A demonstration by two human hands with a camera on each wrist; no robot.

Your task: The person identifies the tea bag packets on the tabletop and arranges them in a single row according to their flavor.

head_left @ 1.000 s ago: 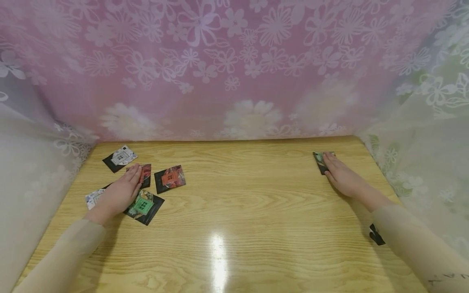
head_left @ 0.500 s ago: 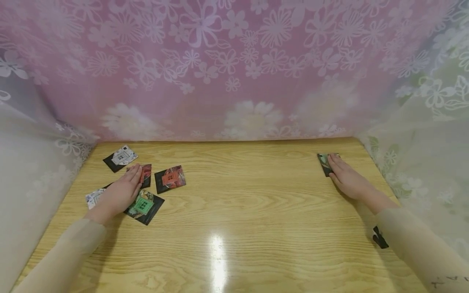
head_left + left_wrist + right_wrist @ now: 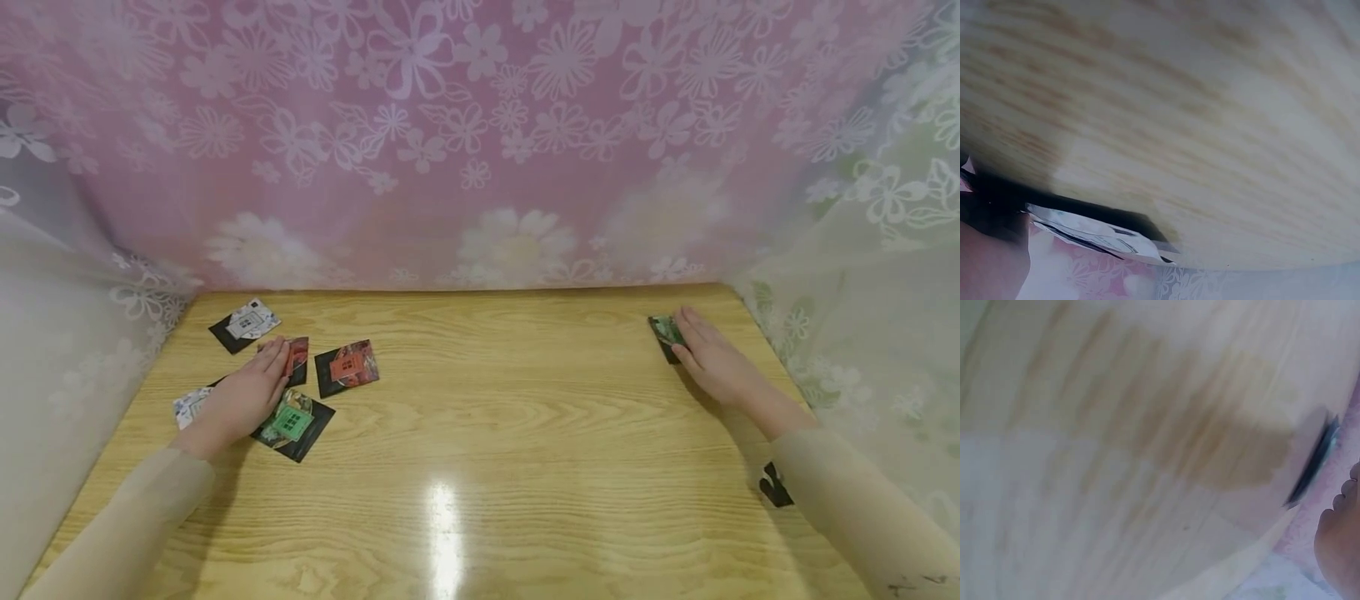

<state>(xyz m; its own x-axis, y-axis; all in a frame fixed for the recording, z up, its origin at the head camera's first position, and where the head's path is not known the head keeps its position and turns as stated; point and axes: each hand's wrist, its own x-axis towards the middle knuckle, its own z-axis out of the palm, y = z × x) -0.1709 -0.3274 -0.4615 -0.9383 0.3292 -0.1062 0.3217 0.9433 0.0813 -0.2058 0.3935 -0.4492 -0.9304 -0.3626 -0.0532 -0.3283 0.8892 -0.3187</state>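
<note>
On the left of the table, my left hand (image 3: 243,396) lies with straight fingers over a red-and-black packet (image 3: 300,357). Partly under that hand are a green-and-black packet (image 3: 294,423) and a white floral packet (image 3: 189,405). In the left wrist view a white packet (image 3: 1097,234) appears edge-on beside the hand (image 3: 988,262). Far right, my right hand (image 3: 712,362) has extended fingers at the right edge of a small green-and-black packet (image 3: 665,333). The right wrist view has this packet (image 3: 1313,465) flat on the table, with a visible gap to the hand (image 3: 1338,537).
Another red packet (image 3: 348,368) and a white-and-black packet (image 3: 246,323) lie near the left hand. A black item (image 3: 775,487) is partly hidden by the right sleeve. Floral curtains (image 3: 517,233) border the wooden table (image 3: 480,400) at the back and sides.
The right-hand green packet moved slightly right, and my right hand has since come off most of it, showing more of its green label. My left hand stays put.
</note>
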